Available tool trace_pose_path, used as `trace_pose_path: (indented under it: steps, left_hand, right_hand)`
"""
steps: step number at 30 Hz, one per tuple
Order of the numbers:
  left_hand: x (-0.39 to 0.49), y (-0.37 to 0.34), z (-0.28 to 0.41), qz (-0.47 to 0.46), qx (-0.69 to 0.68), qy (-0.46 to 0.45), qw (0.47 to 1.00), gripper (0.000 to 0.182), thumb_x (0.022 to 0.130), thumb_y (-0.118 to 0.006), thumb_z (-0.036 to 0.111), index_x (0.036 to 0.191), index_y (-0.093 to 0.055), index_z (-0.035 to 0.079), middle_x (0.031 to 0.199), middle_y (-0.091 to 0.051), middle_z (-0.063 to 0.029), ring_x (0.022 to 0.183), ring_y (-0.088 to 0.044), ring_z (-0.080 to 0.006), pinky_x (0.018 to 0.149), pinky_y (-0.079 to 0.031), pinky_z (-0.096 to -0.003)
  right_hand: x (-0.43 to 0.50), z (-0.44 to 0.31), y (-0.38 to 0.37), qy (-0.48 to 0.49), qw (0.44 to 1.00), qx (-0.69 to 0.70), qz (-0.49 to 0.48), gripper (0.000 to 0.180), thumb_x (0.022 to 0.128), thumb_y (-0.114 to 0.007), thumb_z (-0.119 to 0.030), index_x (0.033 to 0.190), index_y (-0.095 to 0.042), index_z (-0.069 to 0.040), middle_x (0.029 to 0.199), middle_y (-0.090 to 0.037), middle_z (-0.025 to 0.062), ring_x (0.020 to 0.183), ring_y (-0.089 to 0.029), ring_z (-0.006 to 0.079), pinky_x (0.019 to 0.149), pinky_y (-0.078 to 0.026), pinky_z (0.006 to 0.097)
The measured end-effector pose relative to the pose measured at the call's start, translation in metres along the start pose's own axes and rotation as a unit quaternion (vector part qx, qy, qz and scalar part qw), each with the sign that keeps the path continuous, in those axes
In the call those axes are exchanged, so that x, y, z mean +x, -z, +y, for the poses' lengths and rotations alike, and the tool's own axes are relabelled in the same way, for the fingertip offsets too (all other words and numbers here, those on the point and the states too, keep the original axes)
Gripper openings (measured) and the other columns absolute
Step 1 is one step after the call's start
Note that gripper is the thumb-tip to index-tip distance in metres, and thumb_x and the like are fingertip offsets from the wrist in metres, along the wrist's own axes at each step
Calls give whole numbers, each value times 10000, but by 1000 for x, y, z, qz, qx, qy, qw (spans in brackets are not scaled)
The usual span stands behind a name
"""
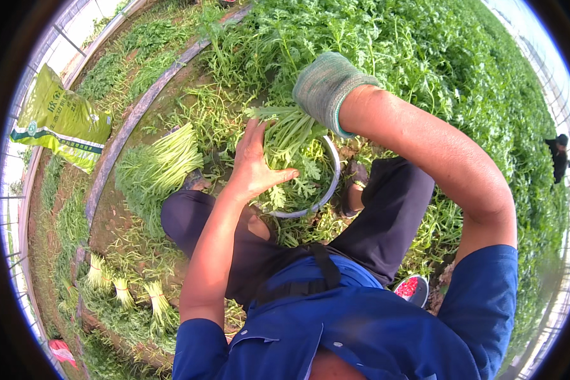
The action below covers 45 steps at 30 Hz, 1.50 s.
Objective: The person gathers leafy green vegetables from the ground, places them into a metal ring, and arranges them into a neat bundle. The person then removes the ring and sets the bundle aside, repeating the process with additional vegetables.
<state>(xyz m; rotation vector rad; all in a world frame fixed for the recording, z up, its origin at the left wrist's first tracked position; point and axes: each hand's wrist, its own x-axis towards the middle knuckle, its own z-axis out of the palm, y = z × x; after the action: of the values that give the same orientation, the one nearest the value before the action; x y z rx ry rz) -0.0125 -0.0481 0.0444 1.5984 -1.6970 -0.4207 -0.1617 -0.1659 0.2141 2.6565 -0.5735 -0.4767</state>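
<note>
My right hand point(330, 92) wears a grey-green knitted glove and is closed around the stem end of a bunch of leafy greens point(289, 135); its fingers are hidden behind the glove's back. The leaves of the bunch hang toward me, over a round tub with a pale rim point(333, 183). Bare, my left hand point(256, 166) is beside the leaves, thumb spread from the fingers, its fingertips close to the bunch. By my left foot lies a pile of cut greens point(173, 154), pale stems together. Loose leaves and stalks show inside the tub.
Tall growing greens point(432, 71) fill the far and right side. Tied bundles point(157, 301) lie at lower left. A metal bowl point(420, 292) of red bands sits by my right hip. Beyond a dark strip point(142, 102) stands a yellow-green sack point(61, 123). Another person point(559, 154) is far right.
</note>
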Motion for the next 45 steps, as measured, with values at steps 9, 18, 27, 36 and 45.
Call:
trace_pose_path:
  steps: [9,18,27,36,45]
  left_hand:
    - [15,-97,54,-206,-476,136,844,986,612,-940,237,1390,-389,-18,1236,-600,-103,1117,-567,-192,1010,-449,-354]
    - [25,-145,60,-86,-406,140,899,534,698,-876,72,1128,-578,-32,980,-683,-58,841,-623,-115,785,-529,-288]
    - [38,-47,7,-187,-261,147,936,531,722,-800,33,1199,-574,-27,1036,-677,-80,917,-626,-158,844,-504,-288]
    - [-27,-23,-66,-193,321,143,916,428,727,-763,265,1061,-608,46,797,-705,-149,768,-689,-355,725,-531,-453]
    - [-61,-50,-115,-368,197,319,851,318,759,-720,267,1008,-694,70,951,-711,-163,899,-678,-333,791,-525,-431]
  right_hand:
    - [-35,44,-2,30,970,-49,-235,189,741,-731,-147,857,-752,1,777,-696,163,686,-651,314,632,-546,407]
    - [-38,68,-23,-15,963,-58,-263,198,771,-715,-208,814,-751,-18,769,-692,137,665,-630,279,622,-551,405]
    - [4,63,-61,-66,975,102,-186,241,772,-691,-156,989,-712,-52,835,-694,147,751,-652,311,693,-540,426]
    - [69,-41,-217,-87,899,395,-165,422,753,-702,-173,1172,-674,-130,1071,-705,124,959,-683,294,848,-542,398]
    - [45,-151,-361,-329,770,527,-150,391,758,-707,-234,1135,-680,-135,1084,-697,154,1009,-666,343,868,-527,415]
